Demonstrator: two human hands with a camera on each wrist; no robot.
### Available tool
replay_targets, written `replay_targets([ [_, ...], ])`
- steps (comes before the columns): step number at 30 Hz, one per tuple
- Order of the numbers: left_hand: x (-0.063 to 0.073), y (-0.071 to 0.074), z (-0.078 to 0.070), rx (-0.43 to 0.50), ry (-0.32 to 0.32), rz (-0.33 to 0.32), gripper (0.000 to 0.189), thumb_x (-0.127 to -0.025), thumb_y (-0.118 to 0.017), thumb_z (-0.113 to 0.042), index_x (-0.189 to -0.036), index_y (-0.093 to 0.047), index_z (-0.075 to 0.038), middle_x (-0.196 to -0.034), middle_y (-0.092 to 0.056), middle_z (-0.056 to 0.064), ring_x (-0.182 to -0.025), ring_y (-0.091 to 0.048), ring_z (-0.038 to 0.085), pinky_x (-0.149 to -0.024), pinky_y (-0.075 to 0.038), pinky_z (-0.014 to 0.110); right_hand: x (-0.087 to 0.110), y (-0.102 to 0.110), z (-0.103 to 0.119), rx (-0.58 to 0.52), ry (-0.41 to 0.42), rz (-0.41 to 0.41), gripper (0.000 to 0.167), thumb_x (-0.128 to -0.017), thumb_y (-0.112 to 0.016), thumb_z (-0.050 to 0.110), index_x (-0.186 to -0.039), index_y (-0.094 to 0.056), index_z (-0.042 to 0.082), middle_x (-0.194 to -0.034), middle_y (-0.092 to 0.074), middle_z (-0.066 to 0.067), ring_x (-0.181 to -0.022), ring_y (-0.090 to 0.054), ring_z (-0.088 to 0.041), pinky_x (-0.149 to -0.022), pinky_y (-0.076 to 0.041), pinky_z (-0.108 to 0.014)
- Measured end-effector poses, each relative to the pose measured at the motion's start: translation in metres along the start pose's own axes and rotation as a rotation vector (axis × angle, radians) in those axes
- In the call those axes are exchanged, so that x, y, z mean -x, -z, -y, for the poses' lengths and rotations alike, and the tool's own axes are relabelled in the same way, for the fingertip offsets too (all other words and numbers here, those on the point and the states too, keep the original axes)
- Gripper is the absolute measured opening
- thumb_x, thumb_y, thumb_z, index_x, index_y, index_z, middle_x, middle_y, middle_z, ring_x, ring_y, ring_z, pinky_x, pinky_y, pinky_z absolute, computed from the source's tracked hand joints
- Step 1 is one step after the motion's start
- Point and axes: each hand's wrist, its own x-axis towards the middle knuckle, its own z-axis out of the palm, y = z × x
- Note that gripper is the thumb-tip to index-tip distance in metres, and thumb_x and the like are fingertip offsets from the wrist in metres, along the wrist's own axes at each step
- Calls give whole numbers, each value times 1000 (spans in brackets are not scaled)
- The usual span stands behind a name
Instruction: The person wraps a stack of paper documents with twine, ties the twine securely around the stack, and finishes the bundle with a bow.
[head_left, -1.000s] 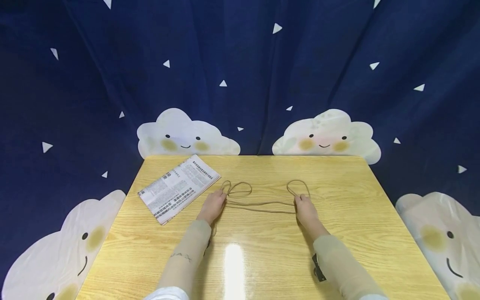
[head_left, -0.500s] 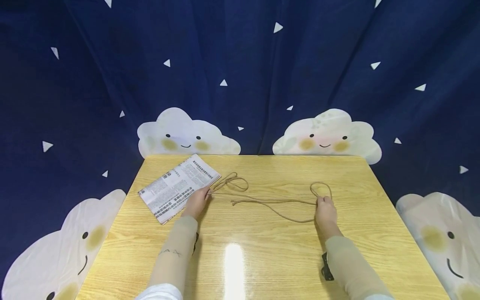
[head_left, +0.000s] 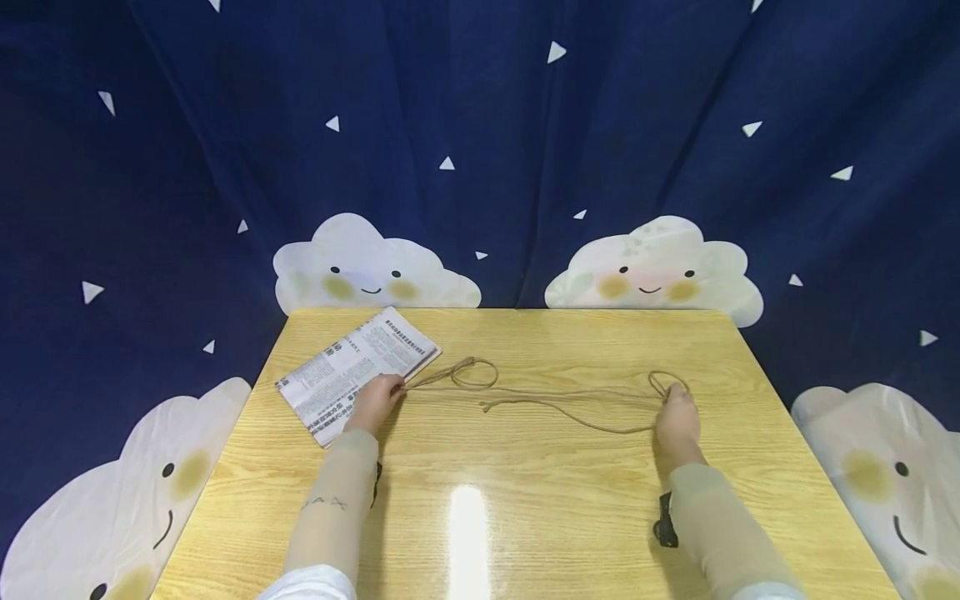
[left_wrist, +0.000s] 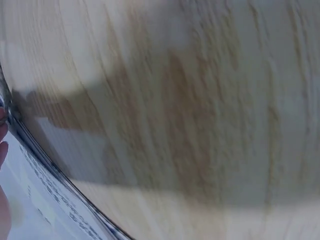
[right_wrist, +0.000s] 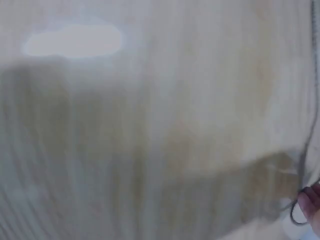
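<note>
A thin brown cord [head_left: 570, 393] stretches across the table between both hands. My left hand [head_left: 377, 402] pinches its left part at the right edge of a folded newspaper [head_left: 330, 392]; loops of cord lie just beyond those fingers. On the right, my right hand [head_left: 678, 421] holds the other part, with a small loop standing out past the fingertips. One loose end lies curved on the wood between the hands. The left wrist view catches only fingertips beside the newspaper [left_wrist: 45, 195]. In the right wrist view, the fingers [right_wrist: 309, 206] pinch the cord [right_wrist: 316, 75] at the lower right.
The wooden table [head_left: 525, 508] bears a bright light reflection near its front. Behind and beside it hangs a dark blue curtain [head_left: 495, 125] with white triangles and smiling clouds. A black strap [head_left: 666, 521] is on the right wrist.
Both hands have moved apart, the left towards the newspaper and the right further right. The cord between them has been drawn out longer, and its loose end has come into view.
</note>
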Motion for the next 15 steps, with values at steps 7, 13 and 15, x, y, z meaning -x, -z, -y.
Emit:
replay_targets([
  [7,7,2,9,-48,-69,-188,5,-82,-66,-4,-83,-67,0,-84,-67,12,-80,-63,28,-72,-53,40,-17,32,-2,-215,-142,-133,30,-96,-27,4,-116,-43,-11,-108,-49,-32,-99,-50,-46,-78,-46,-51],
  [13,13,-7,12,-57,-114,-278,4,-79,-68,0,-82,-66,0,-83,-66,12,-79,-62,27,-72,-53,37,-15,28,2,-363,32,-395,29,-96,-35,7,-111,-52,-11,-103,-54,-27,-93,-53,-39,-79,-45,-44],
  [15,14,-10,11,-49,-122,-276,6,-77,-68,2,-82,-66,0,-83,-65,12,-80,-62,28,-74,-53,38,-10,19,1,-385,176,-494,22,-92,-42,2,-103,-56,-12,-95,-57,-26,-84,-54,-35,-74,-45,-34],
])
